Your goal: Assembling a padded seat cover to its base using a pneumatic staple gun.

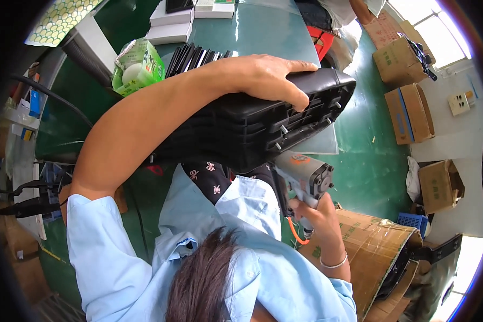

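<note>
A bulky black seat [212, 129], with a smooth padded side and a ribbed plastic underside, is tilted above my lap at the table's near edge. Several metal studs stick out of the underside. My left hand [265, 78] reaches across and grips its upper edge, index finger stretched out and thumb bent over the ribbed side; the other fingers are largely hidden. Below the seat's right end, my right hand [319, 214] is closed round the handle of a grey air wrench [306, 174]. Its front end is hidden beneath the seat. An orange hose [297, 233] hangs from the handle.
On the green table [268, 27] are white boxes [169, 24], a row of dark flat pieces [190, 59] and a green carton [139, 67]. An open cardboard box [370, 252] stands by my right elbow. More cartons [410, 112] line the right wall.
</note>
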A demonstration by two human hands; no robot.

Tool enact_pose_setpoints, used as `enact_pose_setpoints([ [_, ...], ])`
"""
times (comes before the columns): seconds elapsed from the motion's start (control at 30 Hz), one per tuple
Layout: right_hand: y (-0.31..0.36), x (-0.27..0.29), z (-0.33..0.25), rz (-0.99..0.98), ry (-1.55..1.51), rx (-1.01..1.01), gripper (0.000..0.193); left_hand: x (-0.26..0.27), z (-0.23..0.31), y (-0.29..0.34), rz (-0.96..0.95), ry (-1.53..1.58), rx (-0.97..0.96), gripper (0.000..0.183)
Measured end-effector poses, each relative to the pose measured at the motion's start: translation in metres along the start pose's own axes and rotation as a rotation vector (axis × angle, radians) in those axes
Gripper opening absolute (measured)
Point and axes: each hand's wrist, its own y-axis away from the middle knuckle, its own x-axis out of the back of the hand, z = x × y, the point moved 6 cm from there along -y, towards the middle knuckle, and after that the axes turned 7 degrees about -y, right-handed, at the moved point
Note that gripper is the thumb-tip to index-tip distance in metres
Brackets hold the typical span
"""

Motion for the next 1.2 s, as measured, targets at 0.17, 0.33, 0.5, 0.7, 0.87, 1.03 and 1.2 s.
enact_pose_setpoints([
  [0.17, 0.018, 0.043, -0.002, 0.169, -0.132, 0.218, 0.040, -0.001, 0.021, -0.043, 0.072, 0.101, 0.050, 0.088],
  [0.33, 0.021, 0.075, 0.000, 0.258, -0.037, 0.233, 0.035, -0.021, 0.055, -0.100, 0.142, -0.196, 0.160, 0.090],
  [0.5, 0.008, 0.093, 0.004, 0.251, -0.008, 0.178, 0.028, -0.035, 0.066, -0.115, 0.117, -0.225, 0.199, 0.088],
  [0.7, -0.002, 0.093, 0.008, 0.205, 0.104, -0.022, 0.030, -0.032, 0.074, -0.111, 0.110, -0.198, 0.200, 0.089],
  [0.87, 0.012, 0.072, -0.003, 0.228, 0.076, 0.091, 0.030, -0.027, 0.047, -0.109, 0.140, -0.117, 0.247, 0.088],
  [1.03, 0.018, 0.058, 0.005, 0.305, 0.078, 0.096, 0.024, -0.035, 0.058, -0.114, 0.133, -0.157, 0.256, 0.089],
  [1.2, -0.001, 0.049, 0.010, 0.250, 0.343, 0.079, 0.018, -0.034, 0.056, -0.114, 0.165, -0.148, 0.221, 0.099],
])
